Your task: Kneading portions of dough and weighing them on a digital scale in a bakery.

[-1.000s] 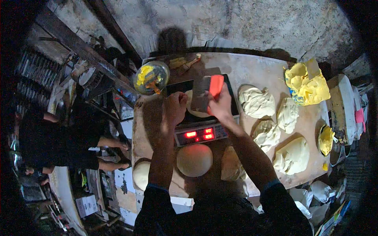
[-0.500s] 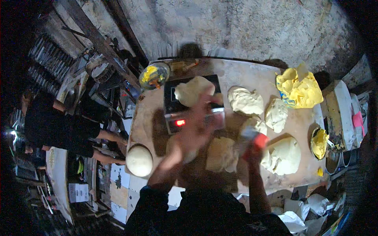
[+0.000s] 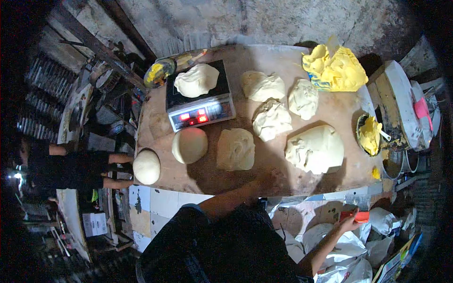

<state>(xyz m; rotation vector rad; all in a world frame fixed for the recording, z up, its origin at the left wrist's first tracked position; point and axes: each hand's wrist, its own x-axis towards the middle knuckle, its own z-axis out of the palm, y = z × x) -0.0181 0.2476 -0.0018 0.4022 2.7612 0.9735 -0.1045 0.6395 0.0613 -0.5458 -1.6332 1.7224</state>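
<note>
In my right hand, stretched out past the table's front edge on the right, is a dough scraper with a red handle. It is held over white sacks. My left hand lies in shadow at the front edge, its fingers too dark to read. A lump of dough rests on the digital scale, whose red display is lit. Two smooth dough balls sit left of a flattened square of dough. Further right lie several rough dough pieces and a large cut mass.
A big heap of yellow fat stands at the back right, with a bowl of it near the right edge. Another bowl is at the back left. White sacks lie below. Another person stands at the left.
My right hand has swung right with the scraper, off the table and over the sacks. My left hand has drawn back from the scale to the front edge. The view has shifted.
</note>
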